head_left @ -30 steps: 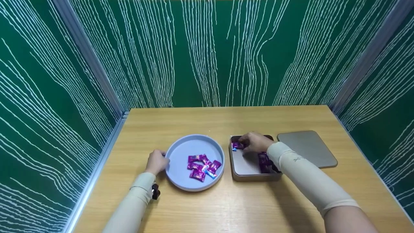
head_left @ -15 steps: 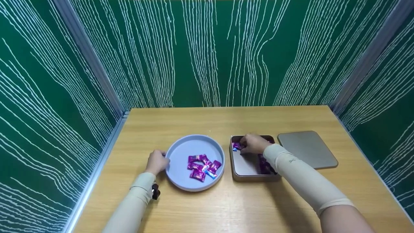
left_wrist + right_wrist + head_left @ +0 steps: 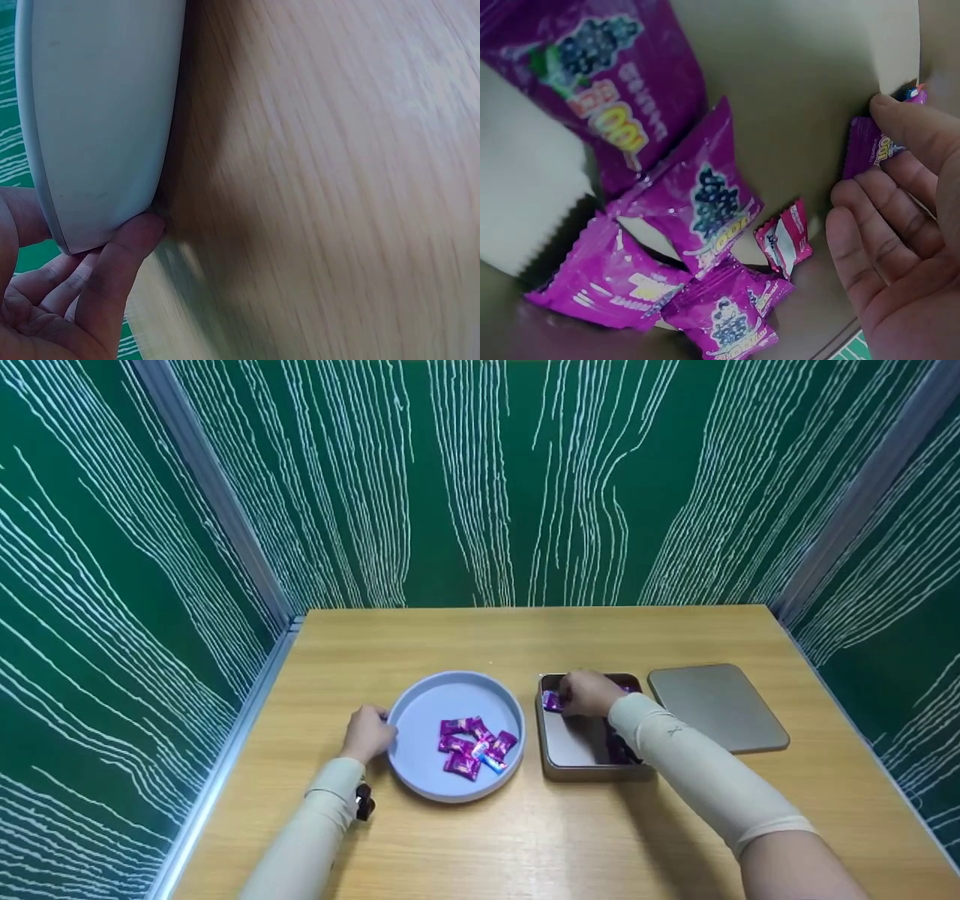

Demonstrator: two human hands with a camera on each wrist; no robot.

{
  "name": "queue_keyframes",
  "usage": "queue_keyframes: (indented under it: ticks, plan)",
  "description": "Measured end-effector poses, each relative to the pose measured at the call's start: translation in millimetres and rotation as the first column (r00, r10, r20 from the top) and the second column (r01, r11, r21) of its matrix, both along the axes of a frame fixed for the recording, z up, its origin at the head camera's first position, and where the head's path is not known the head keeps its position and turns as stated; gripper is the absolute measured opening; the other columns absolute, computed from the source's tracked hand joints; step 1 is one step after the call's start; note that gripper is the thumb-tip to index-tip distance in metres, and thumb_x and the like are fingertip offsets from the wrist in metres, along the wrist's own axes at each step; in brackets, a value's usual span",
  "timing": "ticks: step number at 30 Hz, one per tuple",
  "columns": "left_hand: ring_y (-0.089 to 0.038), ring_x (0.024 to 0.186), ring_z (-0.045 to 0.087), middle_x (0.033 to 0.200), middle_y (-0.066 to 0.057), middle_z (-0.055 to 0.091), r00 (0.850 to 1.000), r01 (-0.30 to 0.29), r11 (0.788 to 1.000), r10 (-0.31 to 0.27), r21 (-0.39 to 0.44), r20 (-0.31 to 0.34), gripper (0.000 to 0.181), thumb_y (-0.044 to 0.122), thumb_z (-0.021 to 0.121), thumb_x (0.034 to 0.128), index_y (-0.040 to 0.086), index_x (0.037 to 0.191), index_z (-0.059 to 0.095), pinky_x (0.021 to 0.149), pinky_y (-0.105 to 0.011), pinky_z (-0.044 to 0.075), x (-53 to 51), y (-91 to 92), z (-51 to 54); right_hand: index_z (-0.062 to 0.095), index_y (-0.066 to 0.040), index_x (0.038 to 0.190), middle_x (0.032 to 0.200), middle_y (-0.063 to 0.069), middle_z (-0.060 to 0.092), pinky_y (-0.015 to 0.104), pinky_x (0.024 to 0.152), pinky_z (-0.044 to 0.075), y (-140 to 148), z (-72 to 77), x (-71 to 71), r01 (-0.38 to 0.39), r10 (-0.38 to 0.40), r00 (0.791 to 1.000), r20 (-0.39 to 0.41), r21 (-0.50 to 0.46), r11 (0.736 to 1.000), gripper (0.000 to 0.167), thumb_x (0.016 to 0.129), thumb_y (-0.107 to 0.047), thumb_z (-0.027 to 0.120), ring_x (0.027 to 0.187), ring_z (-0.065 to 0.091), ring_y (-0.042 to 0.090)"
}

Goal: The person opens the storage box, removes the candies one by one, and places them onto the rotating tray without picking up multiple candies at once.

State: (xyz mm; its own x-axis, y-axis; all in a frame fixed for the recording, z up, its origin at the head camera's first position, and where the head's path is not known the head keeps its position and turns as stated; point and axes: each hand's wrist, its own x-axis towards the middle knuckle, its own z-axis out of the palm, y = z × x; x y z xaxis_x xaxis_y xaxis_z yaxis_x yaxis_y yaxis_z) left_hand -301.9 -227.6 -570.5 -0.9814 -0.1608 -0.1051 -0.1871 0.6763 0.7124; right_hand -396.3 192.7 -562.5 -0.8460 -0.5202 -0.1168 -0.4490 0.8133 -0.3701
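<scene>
My left hand (image 3: 368,733) grips the left rim of a round pale-blue tray (image 3: 420,712); in the left wrist view, a fingertip (image 3: 142,229) touches the tray's lower edge. Several purple-wrapped candies (image 3: 463,766) and a blue-and-white one (image 3: 491,760) lie on the tray. Inside an open metal tin (image 3: 570,746), my right hand (image 3: 591,694) reaches into the far left corner. The right wrist view has its thumb and fingers pinching a purple candy (image 3: 864,146), with a colourful wrapper (image 3: 917,94) behind the thumb. Other purple grape candies (image 3: 709,195) lie at the tin's opposite side.
The tin's flat square lid (image 3: 716,705) lies on the wooden table (image 3: 480,847) to the right of the tin. A small red-and-white candy (image 3: 784,240) is inside the tin. Green walls with white lines (image 3: 465,487) enclose the table's back and sides.
The right hand's fingers have drawn in around the candy in the tin's corner, and the right forearm has shifted slightly. The left hand stays on the tray rim. The head view has shifted a little.
</scene>
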Motion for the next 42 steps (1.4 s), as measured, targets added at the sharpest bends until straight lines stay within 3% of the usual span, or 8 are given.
queue_keyframes:
  ticks: [6, 13, 16, 23, 29, 36, 42]
  plan:
    - [-0.027, 0.087, 0.072, 0.098, -0.02, 0.077, 1.0, 0.003, 1.0, -0.003, 0.018, 0.019, 0.024, -0.004, 0.062, 0.087, -0.009, 0.105, 0.077, 0.072, -0.035, 0.067, -0.4, 3.1, 0.8, 0.079, 0.0, 0.103, 0.095, 0.013, 0.078, 0.046, 0.081, 0.064, 3, 5.9, 3.4, 0.029, -0.027, 0.997, 0.071, -0.025, 0.999, 0.021, 0.085, -0.008, 0.087, 0.082, 0.068, 0.024]
    - [-0.028, 0.09, 0.074, 0.101, -0.022, 0.078, 1.0, -0.001, 1.0, 0.001, 0.016, 0.03, 0.025, -0.003, 0.063, 0.0883, -0.009, 0.107, 0.078, 0.074, -0.036, 0.068, 0.7, 2.0, 0.4, 0.08, -0.005, 0.103, 0.097, 0.01, 0.078, 0.041, 0.083, 0.064, 2, 20.9, 8.1, 0.068, -0.05, 0.986, 0.16, -0.107, 0.992, 0.019, 0.086, -0.009, 0.088, 0.087, 0.07, 0.022]
    - [-0.029, 0.091, 0.074, 0.102, -0.022, 0.078, 1.0, -0.001, 1.0, 0.001, 0.001, 0.026, 0.026, -0.003, 0.063, 0.0884, -0.009, 0.108, 0.078, 0.076, -0.037, 0.068, 0.2, 0.4, -0.7, 0.08, -0.004, 0.102, 0.096, 0.011, 0.078, 0.039, 0.081, 0.064, 0, 29.2, 11.4, 0.074, -0.049, 0.986, 0.157, -0.162, 0.984, 0.021, 0.084, -0.009, 0.088, 0.086, 0.07, 0.022]
    - [-0.031, 0.1, 0.075, 0.115, -0.027, 0.078, 1.0, 0.002, 1.0, -0.002, 0.002, 0.016, 0.037, -0.002, 0.061, 0.0876, -0.011, 0.121, 0.077, 0.081, -0.039, 0.068, -0.1, -1.2, -0.5, 0.079, -0.001, 0.096, 0.087, 0.012, 0.076, 0.028, 0.064, 0.056, -5, 42.7, 16.0, 0.049, -0.025, 0.995, 0.098, -0.248, 0.967, 0.013, 0.083, -0.001, 0.079, 0.074, 0.064, 0.017]
    - [-0.03, 0.099, 0.074, 0.114, -0.028, 0.078, 1.0, 0.001, 1.0, -0.001, 0.013, 0.015, 0.038, -0.003, 0.06, 0.0872, -0.011, 0.12, 0.076, 0.08, -0.039, 0.068, -0.4, -3.5, 0.3, 0.08, -0.001, 0.103, 0.093, 0.012, 0.079, 0.03, 0.072, 0.061, -21, 52.6, 25.6, 0.058, -0.026, 0.994, 0.108, -0.304, 0.951, 0.018, 0.086, -0.005, 0.082, 0.08, 0.069, 0.018]
    - [-0.032, 0.099, 0.075, 0.115, -0.03, 0.077, 1.0, 0.004, 0.999, -0.005, 0.032, 0.018, 0.039, -0.004, 0.06, 0.0865, -0.012, 0.121, 0.076, 0.078, -0.038, 0.069, 0.1, -3.4, -0.7, 0.081, 0.001, 0.106, 0.098, 0.014, 0.08, 0.033, 0.081, 0.065, -48, 48.7, 41.1, 0.049, 0.005, 0.99, 0.139, -0.379, 0.924, 0.02, 0.087, -0.004, 0.084, 0.086, 0.071, 0.018]
    - [-0.036, 0.102, 0.077, 0.118, -0.031, 0.076, 0.999, 0.005, 0.999, -0.007, 0.047, 0.033, 0.041, -0.004, 0.061, 0.0877, -0.012, 0.125, 0.074, 0.078, -0.038, 0.069, -0.6, -1.7, -1.3, 0.081, 0.001, 0.108, 0.102, 0.015, 0.079, 0.028, 0.076, 0.065, -69, 41.3, 54.4, 0.025, 0.034, 0.99, 0.134, -0.414, 0.91, 0.021, 0.089, -0.006, 0.084, 0.086, 0.071, 0.016]
